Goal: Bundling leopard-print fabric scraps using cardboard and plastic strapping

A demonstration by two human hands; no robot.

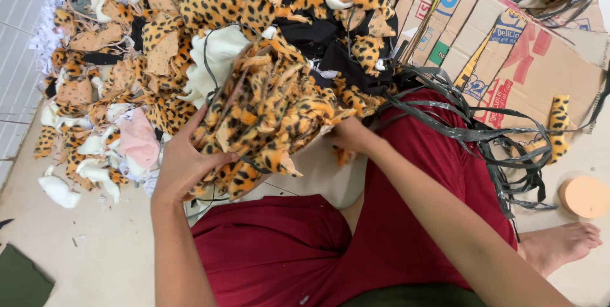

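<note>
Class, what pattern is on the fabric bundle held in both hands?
Leopard print, orange-yellow with black spots, on the fabric bundle; head view.

**Single head view, steep downward look**

One camera only, worn on the head. Faces almost straight down over the seated person's lap and forearms to the floor [95,262]. Close range: hands sit mid-frame, fabric scrap pile [159,59] fills the top, flattened cardboard [527,59] top right. No second view shares the scene.
</note>
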